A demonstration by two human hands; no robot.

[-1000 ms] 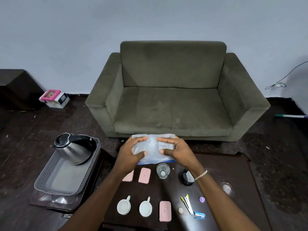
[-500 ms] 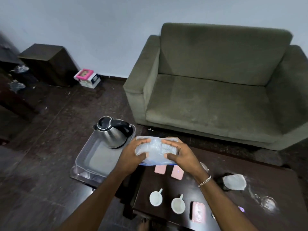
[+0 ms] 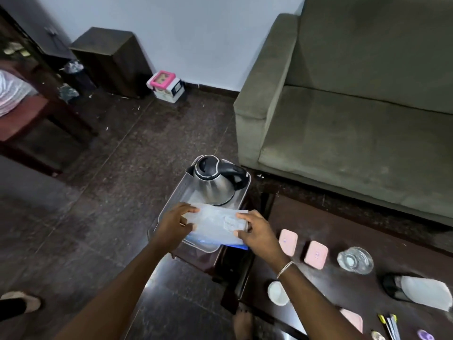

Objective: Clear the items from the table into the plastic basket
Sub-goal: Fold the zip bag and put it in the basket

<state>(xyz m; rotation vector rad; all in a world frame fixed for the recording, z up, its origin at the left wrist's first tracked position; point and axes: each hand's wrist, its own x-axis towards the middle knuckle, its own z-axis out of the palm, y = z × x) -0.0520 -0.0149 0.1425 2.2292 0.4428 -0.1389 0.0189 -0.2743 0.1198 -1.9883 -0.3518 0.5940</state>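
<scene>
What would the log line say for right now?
step: bagging | both hands: left hand, right hand hold plastic packet | over basket | kettle inside

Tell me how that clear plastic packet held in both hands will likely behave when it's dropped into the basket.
The plastic packet looks thin and crinkled, so it is probably floppy and light. Both the left hand and the right hand support it, hinting it sags. In the basket it should lie flat beside the kettle, not roll.

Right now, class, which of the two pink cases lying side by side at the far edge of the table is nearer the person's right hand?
The left pink case: it lies beside the right hand; the other pink case lies farther right, toward the glass.
</scene>
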